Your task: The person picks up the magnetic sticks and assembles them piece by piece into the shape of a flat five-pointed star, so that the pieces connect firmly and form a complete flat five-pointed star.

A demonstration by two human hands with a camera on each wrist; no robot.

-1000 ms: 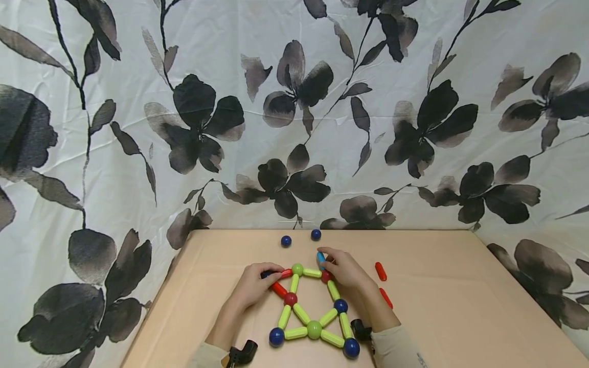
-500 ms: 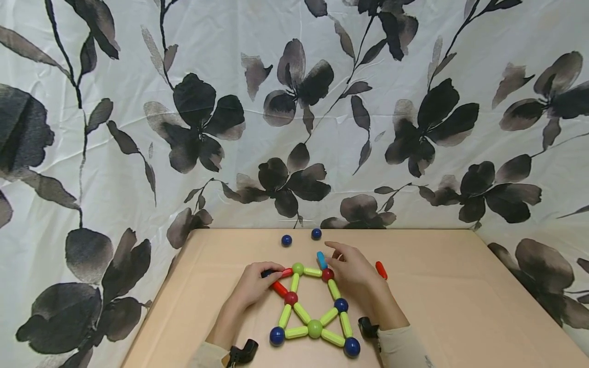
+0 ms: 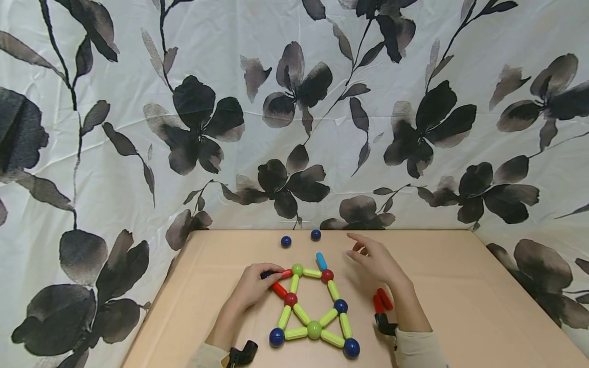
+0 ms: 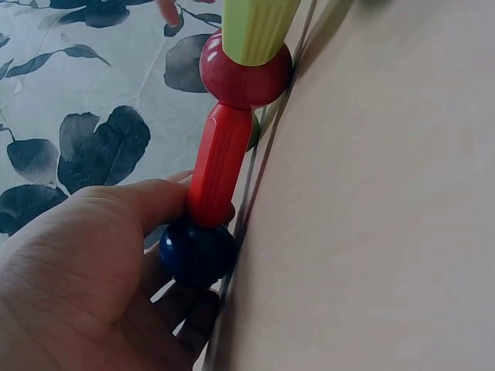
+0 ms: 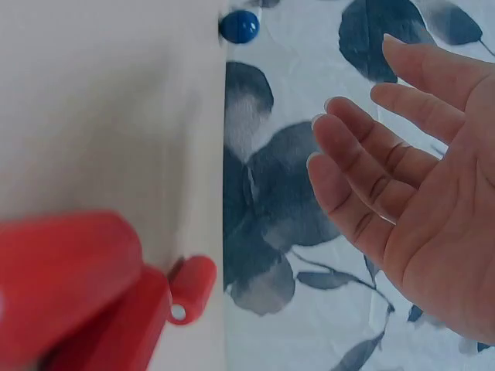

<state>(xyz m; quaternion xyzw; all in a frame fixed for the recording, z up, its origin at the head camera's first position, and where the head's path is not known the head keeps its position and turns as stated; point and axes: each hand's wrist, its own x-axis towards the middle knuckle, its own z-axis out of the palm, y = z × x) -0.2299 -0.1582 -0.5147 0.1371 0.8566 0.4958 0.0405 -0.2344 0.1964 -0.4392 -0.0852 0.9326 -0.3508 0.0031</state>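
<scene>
A flat frame of magnetic sticks and balls lies on the table, with lime sticks [image 3: 296, 332], a lime ball [image 3: 314, 329] and a red ball [image 3: 290, 299]. At its left corner my left hand [image 3: 254, 284] holds a dark blue ball [image 4: 197, 252], thumb against the red stick [image 4: 220, 166] joined to it. A light blue stick [image 3: 321, 261] leans out from the upper right red ball [image 3: 327, 276], untouched by any hand. To the right of it my right hand [image 3: 375, 255] hovers with loosely bent fingers, holding nothing, as the right wrist view also shows.
Two loose dark blue balls [image 3: 286, 242] lie near the back edge of the table [image 3: 460, 286]. Loose red sticks [image 3: 384, 299] lie beside the right wrist camera [image 3: 385, 325]. A flowered cloth [image 3: 359, 153] hangs behind.
My right hand has let go of the light blue stick and moved right. Red sticks that lay apart now show together by the right wrist. The left hand keeps its place.
</scene>
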